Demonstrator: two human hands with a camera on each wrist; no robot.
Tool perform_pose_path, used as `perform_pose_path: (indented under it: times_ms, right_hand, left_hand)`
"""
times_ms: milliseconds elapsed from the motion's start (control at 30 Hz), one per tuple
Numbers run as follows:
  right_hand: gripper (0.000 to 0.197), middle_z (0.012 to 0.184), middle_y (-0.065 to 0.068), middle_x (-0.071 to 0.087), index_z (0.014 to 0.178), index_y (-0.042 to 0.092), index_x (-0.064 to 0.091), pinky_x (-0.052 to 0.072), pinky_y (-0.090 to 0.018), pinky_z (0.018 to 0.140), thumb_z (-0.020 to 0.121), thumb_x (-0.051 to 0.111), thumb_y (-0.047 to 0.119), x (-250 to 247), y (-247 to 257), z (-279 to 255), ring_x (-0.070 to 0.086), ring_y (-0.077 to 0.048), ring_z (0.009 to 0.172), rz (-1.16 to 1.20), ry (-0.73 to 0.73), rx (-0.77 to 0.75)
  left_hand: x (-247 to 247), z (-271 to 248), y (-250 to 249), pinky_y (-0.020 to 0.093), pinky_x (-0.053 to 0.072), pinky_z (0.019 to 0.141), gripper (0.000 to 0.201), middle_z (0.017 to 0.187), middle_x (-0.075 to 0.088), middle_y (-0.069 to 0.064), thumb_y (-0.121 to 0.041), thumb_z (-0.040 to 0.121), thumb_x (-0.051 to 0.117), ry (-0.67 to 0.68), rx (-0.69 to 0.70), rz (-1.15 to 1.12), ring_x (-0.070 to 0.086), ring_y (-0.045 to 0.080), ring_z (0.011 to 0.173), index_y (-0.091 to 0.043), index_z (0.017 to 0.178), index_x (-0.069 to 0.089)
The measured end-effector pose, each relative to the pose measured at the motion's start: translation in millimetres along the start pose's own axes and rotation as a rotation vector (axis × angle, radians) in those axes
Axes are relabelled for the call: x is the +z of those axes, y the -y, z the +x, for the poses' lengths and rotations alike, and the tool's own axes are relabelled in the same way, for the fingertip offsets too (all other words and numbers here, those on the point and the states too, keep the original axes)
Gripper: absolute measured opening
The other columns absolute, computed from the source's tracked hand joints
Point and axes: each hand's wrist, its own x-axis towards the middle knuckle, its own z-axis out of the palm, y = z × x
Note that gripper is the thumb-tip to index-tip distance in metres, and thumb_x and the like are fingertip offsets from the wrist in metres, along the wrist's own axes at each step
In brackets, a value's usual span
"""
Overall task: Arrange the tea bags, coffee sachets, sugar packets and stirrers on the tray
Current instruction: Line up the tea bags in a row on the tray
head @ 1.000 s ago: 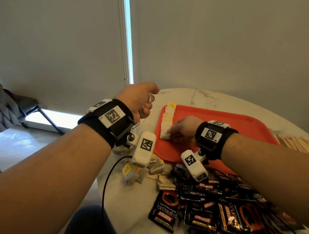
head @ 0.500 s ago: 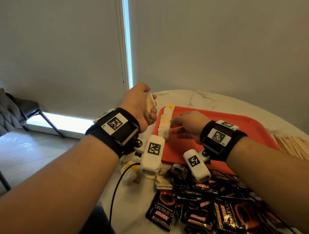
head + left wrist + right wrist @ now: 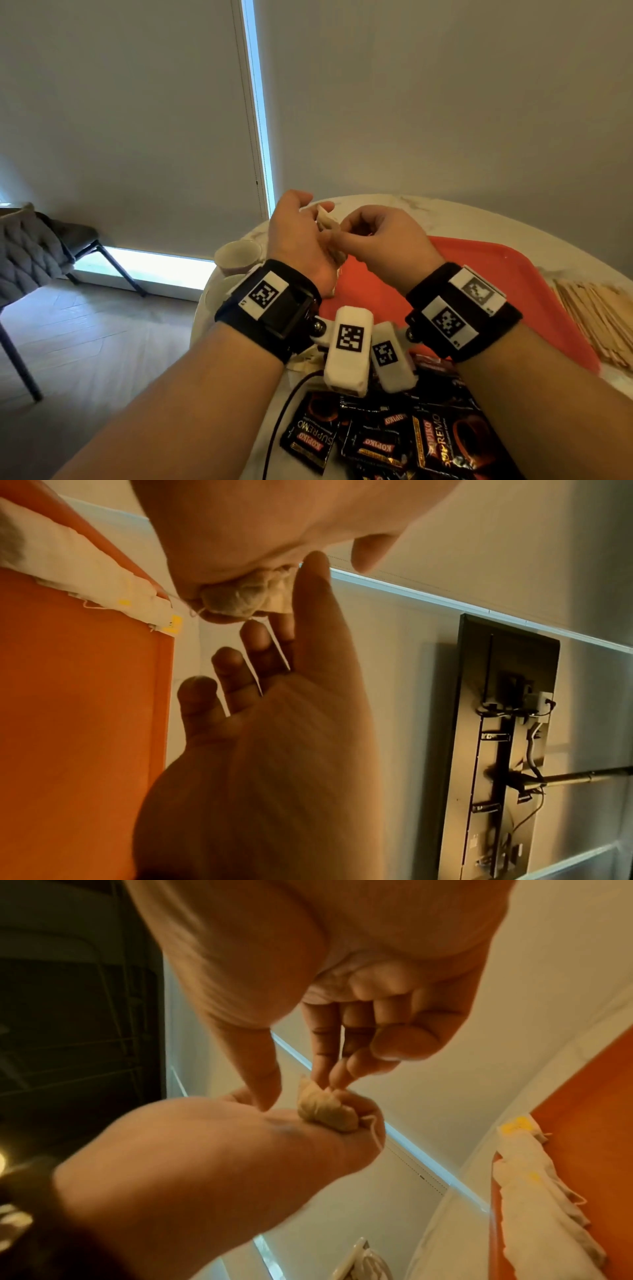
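Both hands are raised over the left edge of the red tray (image 3: 496, 281). A crumpled beige tea bag (image 3: 323, 221) sits between them. My left hand (image 3: 317, 214) holds it at thumb and fingertip, the other fingers loosely extended. My right hand (image 3: 346, 236) pinches the same tea bag (image 3: 323, 1114) from above, its string running up between the fingers. In the left wrist view the tea bag (image 3: 240, 601) bulges out under the right hand. A row of white tea bags (image 3: 534, 1191) with yellow tags lies along the tray's left edge (image 3: 85, 566).
Black coffee sachets (image 3: 376, 442) lie heaped at the table's near edge, under my wrists. Wooden stirrers (image 3: 599, 318) lie on the table to the right of the tray. White cups (image 3: 239, 255) stand left of the tray. A chair (image 3: 41, 246) is on the floor at left.
My right hand left the tea bag row on the tray and rose to meet the left hand. Both now hold one tea bag above the tray edge.
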Motion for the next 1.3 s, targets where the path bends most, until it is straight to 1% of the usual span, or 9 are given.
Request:
perform_pose_path:
  times_ms: [233, 400, 500, 600, 733, 867, 1100, 1233, 1300]
  right_hand:
    - [0.005, 0.08, -0.006, 0.071, 0.087, 0.01, 0.072, 0.055, -0.036, 0.07, 0.09, 0.071, 0.014, -15, -10, 4, 0.066, -0.018, 0.075, 0.376, -0.006, 0.154]
    - [0.015, 0.084, -0.008, 0.071, 0.089, 0.011, 0.068, 0.056, -0.037, 0.075, 0.095, 0.058, 0.002, -24, -15, 9, 0.068, -0.024, 0.081, 0.769, -0.033, 0.165]
    - [0.013, 0.078, -0.002, 0.073, 0.093, 0.01, 0.068, 0.058, -0.028, 0.064, 0.098, 0.058, 0.003, -25, -17, 9, 0.071, -0.015, 0.07, 0.766, -0.021, 0.142]
    - [0.01, 0.085, -0.006, 0.074, 0.098, 0.008, 0.069, 0.057, -0.027, 0.062, 0.096, 0.062, 0.002, -22, -19, 10, 0.071, -0.015, 0.074, 0.737, -0.025, 0.109]
    - [0.015, 0.091, -0.014, 0.071, 0.108, 0.008, 0.067, 0.06, -0.035, 0.069, 0.094, 0.067, 0.003, -21, -22, 12, 0.073, -0.022, 0.08, 0.68, -0.062, 0.065]
    - [0.033, 0.093, -0.018, 0.075, 0.117, 0.016, 0.062, 0.061, -0.042, 0.08, 0.089, 0.074, 0.003, -19, -25, 9, 0.075, -0.031, 0.091, 0.532, 0.007, 0.068]
    - [0.032, 0.09, -0.01, 0.078, 0.111, 0.021, 0.063, 0.054, -0.033, 0.069, 0.085, 0.076, 0.007, -12, -23, 9, 0.076, -0.021, 0.088, 0.376, -0.033, 0.135]
    - [0.031, 0.095, -0.023, 0.075, 0.107, 0.014, 0.061, 0.052, -0.036, 0.066, 0.083, 0.075, -0.001, -6, -29, 18, 0.073, -0.023, 0.073, 0.365, -0.04, 0.282]
    - [0.029, 0.088, -0.027, 0.072, 0.101, 0.011, 0.059, 0.052, -0.037, 0.063, 0.082, 0.074, -0.006, 0, -35, 22, 0.069, -0.026, 0.067, 0.333, -0.019, 0.372]
  left_hand:
    - [4, 3, 10, 0.03, 0.045, 0.055, 0.036, 0.079, 0.047, 0.004, -0.021, 0.072, 0.059, 0.015, 0.053, 0.091, 0.05, 0.017, 0.065, -0.012, 0.107, 0.051]
    - [-2, 10, 16, 0.035, 0.039, 0.07, 0.03, 0.075, 0.046, 0.001, -0.031, 0.07, 0.067, -0.005, 0.116, 0.273, 0.046, 0.014, 0.064, -0.017, 0.096, 0.061]
    - [-4, 7, 21, 0.032, 0.042, 0.067, 0.039, 0.076, 0.049, 0.004, -0.046, 0.079, 0.073, 0.083, 0.175, 0.394, 0.049, 0.011, 0.066, -0.015, 0.103, 0.071]
    - [-7, 8, 26, 0.031, 0.044, 0.069, 0.041, 0.087, 0.059, 0.004, -0.051, 0.075, 0.078, 0.1, 0.253, 0.536, 0.053, 0.013, 0.075, -0.021, 0.102, 0.075]
    - [-10, 14, 24, 0.032, 0.045, 0.067, 0.008, 0.074, 0.06, -0.004, -0.034, 0.089, 0.078, 0.005, 0.346, 0.556, 0.05, 0.01, 0.069, -0.029, 0.083, 0.077]
    - [-13, 18, 18, 0.029, 0.045, 0.064, 0.013, 0.073, 0.058, -0.001, -0.023, 0.095, 0.074, -0.055, 0.363, 0.501, 0.05, 0.008, 0.064, -0.026, 0.083, 0.074]
    - [-18, 16, 9, 0.028, 0.045, 0.06, 0.004, 0.071, 0.055, -0.004, -0.023, 0.096, 0.072, -0.125, 0.276, 0.516, 0.05, 0.008, 0.062, -0.019, 0.094, 0.071]
    - [-22, 11, -3, 0.029, 0.043, 0.057, 0.008, 0.069, 0.048, -0.002, -0.019, 0.09, 0.063, -0.213, 0.224, 0.327, 0.045, 0.011, 0.061, -0.016, 0.085, 0.058]
    - [-25, 5, -10, 0.029, 0.043, 0.052, 0.018, 0.074, 0.05, 0.001, -0.018, 0.075, 0.06, -0.189, 0.225, 0.2, 0.046, 0.013, 0.061, -0.014, 0.091, 0.053]
